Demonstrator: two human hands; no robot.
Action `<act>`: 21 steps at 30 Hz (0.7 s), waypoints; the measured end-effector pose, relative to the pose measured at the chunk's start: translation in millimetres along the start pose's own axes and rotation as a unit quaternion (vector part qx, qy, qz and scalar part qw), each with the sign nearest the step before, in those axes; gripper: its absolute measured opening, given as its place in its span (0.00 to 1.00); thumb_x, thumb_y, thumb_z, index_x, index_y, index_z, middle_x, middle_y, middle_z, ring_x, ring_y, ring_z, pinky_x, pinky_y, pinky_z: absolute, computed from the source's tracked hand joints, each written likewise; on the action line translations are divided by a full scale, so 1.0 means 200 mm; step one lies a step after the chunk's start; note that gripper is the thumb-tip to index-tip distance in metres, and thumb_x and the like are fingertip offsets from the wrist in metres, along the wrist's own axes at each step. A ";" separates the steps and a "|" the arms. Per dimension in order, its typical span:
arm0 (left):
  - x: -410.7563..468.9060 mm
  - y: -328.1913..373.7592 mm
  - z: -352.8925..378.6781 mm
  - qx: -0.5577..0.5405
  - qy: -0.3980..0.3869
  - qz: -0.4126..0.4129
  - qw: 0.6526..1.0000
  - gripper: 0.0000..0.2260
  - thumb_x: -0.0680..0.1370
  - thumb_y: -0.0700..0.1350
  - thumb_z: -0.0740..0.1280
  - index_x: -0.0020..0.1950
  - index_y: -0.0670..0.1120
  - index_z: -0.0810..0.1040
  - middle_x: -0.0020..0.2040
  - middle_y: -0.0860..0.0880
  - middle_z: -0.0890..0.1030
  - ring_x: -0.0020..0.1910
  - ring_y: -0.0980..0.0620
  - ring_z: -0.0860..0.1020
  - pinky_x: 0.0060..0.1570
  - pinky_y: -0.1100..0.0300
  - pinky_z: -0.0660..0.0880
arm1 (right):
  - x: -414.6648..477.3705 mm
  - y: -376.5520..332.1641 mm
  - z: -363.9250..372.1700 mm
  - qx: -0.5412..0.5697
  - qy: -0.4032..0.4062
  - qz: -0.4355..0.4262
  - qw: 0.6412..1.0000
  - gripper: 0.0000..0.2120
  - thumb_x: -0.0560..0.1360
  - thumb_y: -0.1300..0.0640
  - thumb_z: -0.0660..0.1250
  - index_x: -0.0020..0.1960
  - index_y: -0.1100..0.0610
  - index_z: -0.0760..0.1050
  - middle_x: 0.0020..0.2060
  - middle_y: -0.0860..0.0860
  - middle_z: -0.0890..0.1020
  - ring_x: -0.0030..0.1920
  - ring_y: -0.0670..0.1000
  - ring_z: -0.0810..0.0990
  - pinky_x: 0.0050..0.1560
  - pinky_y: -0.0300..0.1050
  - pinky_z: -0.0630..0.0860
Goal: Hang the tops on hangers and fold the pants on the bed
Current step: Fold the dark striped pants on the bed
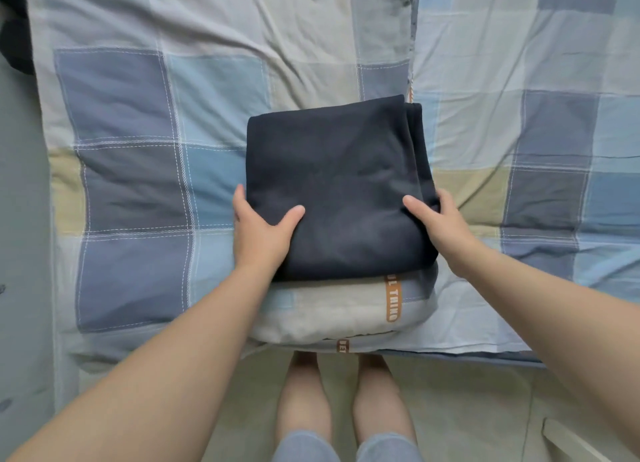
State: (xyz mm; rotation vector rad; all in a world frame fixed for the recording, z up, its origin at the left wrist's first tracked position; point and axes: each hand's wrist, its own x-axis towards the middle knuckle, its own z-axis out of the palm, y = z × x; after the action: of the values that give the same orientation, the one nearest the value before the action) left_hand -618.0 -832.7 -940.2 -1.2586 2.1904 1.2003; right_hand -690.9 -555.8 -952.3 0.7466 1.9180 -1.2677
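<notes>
Dark navy pants lie folded into a thick square in the middle of the bed, near its front edge. My left hand grips the square's near left corner, thumb on top and fingers tucked under the edge. My right hand grips the near right corner the same way, thumb on top. Several folded layers show along the right side of the pants. No tops or hangers are in view.
The bed carries a checked quilt in blue, grey and beige, with a second checked cover on the right. A folded part of the quilt lies under the pants at the bed's edge. A dark object sits far left. My legs stand on the floor below.
</notes>
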 end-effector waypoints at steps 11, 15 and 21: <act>0.10 0.08 -0.03 -0.043 -0.106 -0.102 0.988 0.33 0.66 0.62 0.80 0.65 0.52 0.71 0.62 0.55 0.79 0.61 0.48 0.79 0.65 0.47 0.75 | 0.09 -0.03 0.01 0.076 -0.120 0.055 0.988 0.35 0.61 0.35 0.79 0.64 0.48 0.77 0.55 0.44 0.86 0.54 0.47 0.85 0.57 0.46 0.79; 0.00 0.09 -0.05 -0.108 -0.193 -0.192 0.956 0.31 0.69 0.54 0.81 0.68 0.47 0.76 0.60 0.49 0.83 0.56 0.45 0.83 0.62 0.46 0.78 | 0.03 -0.03 -0.04 0.093 -0.150 0.087 0.980 0.36 0.63 0.35 0.78 0.66 0.49 0.76 0.57 0.46 0.85 0.57 0.49 0.85 0.64 0.49 0.77; -0.20 0.01 -0.17 -0.080 -0.343 -0.284 0.892 0.25 0.72 0.55 0.77 0.65 0.47 0.79 0.53 0.48 0.87 0.49 0.49 0.86 0.44 0.58 0.80 | -0.18 0.05 -0.07 0.125 -0.184 0.144 0.964 0.39 0.63 0.40 0.79 0.69 0.55 0.75 0.56 0.53 0.86 0.55 0.54 0.86 0.56 0.49 0.81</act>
State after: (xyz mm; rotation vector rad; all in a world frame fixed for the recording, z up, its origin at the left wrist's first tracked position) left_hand -593.9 -837.0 -893.3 -1.1682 1.1336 1.3095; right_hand -665.8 -541.8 -924.9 0.8158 1.3168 -1.3655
